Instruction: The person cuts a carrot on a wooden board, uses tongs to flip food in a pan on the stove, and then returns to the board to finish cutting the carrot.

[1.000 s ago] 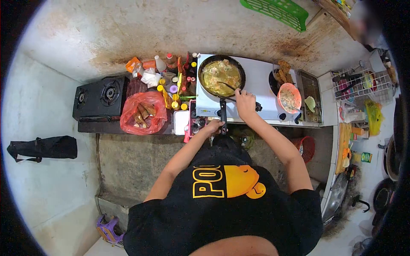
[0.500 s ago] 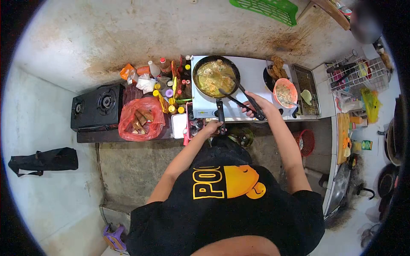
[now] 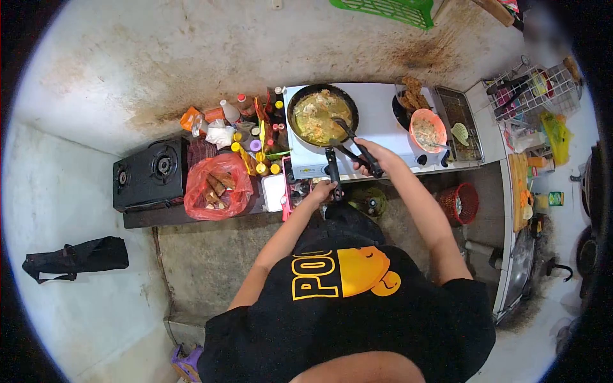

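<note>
A dark frying pan (image 3: 290, 121) sits on the left side of the white stove (image 3: 380, 105), holding yellowish, bubbling food (image 3: 319, 115). Its black handle (image 3: 332, 165) points toward me. My left hand (image 3: 324, 189) is closed around the end of that handle. In my right hand (image 3: 378, 156) are black tongs (image 3: 361, 148), gripped near their joined end. Their two arms are spread, and the tips reach into the right side of the pan. To the right of my right hand stands an orange bowl (image 3: 428, 131) of pale, wet mixture with a utensil in it.
Fried pieces (image 3: 412, 96) lie in a dark pan behind the bowl. Bottles and jars (image 3: 255, 145) crowd the stove's left side, beside a red plastic bag (image 3: 217, 188) and a black two-burner stove (image 3: 150, 169). A red basket (image 3: 460, 204) stands low at right.
The tong tips have shifted a little within the pan, and my right hand is slightly nearer the pan. My left hand keeps hold of the handle. The whole view has tilted slightly.
</note>
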{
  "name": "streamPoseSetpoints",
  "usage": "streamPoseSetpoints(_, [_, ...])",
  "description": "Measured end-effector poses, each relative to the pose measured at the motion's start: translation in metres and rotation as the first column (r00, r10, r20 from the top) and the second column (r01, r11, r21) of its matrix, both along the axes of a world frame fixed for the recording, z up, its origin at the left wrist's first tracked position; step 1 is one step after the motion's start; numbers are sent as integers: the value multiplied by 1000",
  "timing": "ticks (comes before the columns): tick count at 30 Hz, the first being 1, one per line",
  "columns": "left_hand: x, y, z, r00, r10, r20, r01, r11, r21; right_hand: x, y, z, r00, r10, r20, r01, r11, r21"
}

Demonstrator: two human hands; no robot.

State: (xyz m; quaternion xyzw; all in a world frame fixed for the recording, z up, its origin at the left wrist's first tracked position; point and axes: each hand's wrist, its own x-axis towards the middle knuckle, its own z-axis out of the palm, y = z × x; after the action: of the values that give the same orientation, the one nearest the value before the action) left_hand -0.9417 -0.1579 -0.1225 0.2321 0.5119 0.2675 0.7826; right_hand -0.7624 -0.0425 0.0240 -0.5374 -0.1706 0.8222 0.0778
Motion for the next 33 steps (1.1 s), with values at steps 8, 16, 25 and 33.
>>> streamPoseSetpoints(8, [1,0,-12,998,17,66,-20,999,44,-3,39,9,959,160,232,-154,987,-48])
streamPoseSetpoints(16, [2,-2,-17,999,-33,30,30,993,112,1,45,-8,991,3,134,17,989,-149])
streamPoseSetpoints(25, [2,-3,1,1000,-2,-7,3,996,84,-5,-4,1,974,41,224,-73,988,137])
streamPoseSetpoints(33, [1,-5,10,1000,-15,-25,17,997,73,-6,9,-45,986,-11,167,-38,957,289])
